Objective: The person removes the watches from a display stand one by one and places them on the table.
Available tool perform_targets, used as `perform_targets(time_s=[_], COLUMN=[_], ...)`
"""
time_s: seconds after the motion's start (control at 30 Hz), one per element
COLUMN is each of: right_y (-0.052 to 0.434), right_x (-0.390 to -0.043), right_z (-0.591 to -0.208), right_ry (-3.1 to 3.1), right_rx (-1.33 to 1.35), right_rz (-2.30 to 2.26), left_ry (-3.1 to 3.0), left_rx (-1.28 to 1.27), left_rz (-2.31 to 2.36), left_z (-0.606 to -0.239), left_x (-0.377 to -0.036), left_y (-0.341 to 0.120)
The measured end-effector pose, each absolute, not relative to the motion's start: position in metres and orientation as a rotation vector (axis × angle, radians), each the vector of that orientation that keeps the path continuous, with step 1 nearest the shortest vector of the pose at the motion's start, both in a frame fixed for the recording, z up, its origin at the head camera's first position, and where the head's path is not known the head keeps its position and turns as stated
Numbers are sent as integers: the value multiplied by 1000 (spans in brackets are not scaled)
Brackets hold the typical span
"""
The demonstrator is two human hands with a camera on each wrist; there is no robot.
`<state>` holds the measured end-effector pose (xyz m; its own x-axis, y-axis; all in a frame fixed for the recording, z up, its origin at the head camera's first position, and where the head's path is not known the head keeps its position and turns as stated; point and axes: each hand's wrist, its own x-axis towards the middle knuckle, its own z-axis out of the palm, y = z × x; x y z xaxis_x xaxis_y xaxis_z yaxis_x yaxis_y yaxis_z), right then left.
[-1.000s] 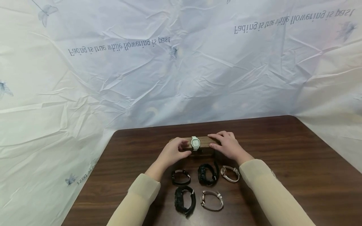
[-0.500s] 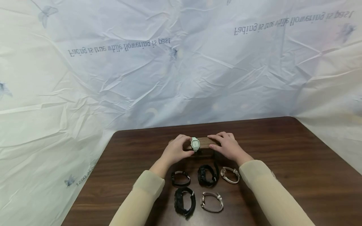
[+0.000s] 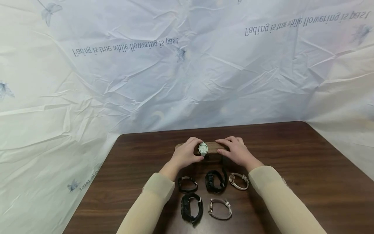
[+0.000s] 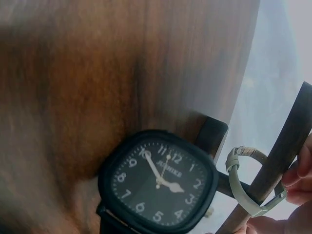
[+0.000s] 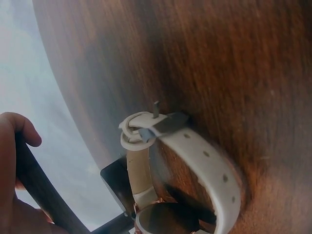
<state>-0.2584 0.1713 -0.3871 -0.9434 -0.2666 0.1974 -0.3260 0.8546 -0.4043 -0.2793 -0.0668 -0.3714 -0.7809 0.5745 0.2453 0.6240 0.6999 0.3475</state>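
A white square-faced watch (image 3: 203, 148) is strapped round the bar of a small wooden stand (image 3: 214, 146) at the table's middle. My left hand (image 3: 184, 155) pinches the watch from its left side, fingers over the bar and thumb in front. In the left wrist view the pale strap (image 4: 243, 180) loops the dark bar (image 4: 282, 161), with my fingertips (image 4: 295, 173) against it. My right hand (image 3: 236, 151) grips the stand's right end, and one curled finger (image 5: 17, 126) shows over the bar in the right wrist view.
Several loose watches lie on the dark wooden table (image 3: 292, 162) in front of the stand: a thin black one (image 3: 187, 184), a chunky black one (image 3: 215, 180), a white-strapped one (image 3: 239, 181), another black (image 3: 191, 208) and a beige one (image 3: 220, 208). Crinkled printed sheeting hangs behind.
My left hand has slid right along the bar until its fingers close against the white watch. The right hand has stayed on the stand's right end.
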Motion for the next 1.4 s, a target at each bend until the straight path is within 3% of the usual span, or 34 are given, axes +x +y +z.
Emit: perform_targets(time_s=[1.4], right_y=[170], right_x=[-258], right_z=[-387], right_ry=[-2884], right_rx=[445], right_rz=[661], left_ry=[-2711], left_rx=[-987], left_rz=[-427], left_z=[-373], left_x=[-287], left_y=[-66])
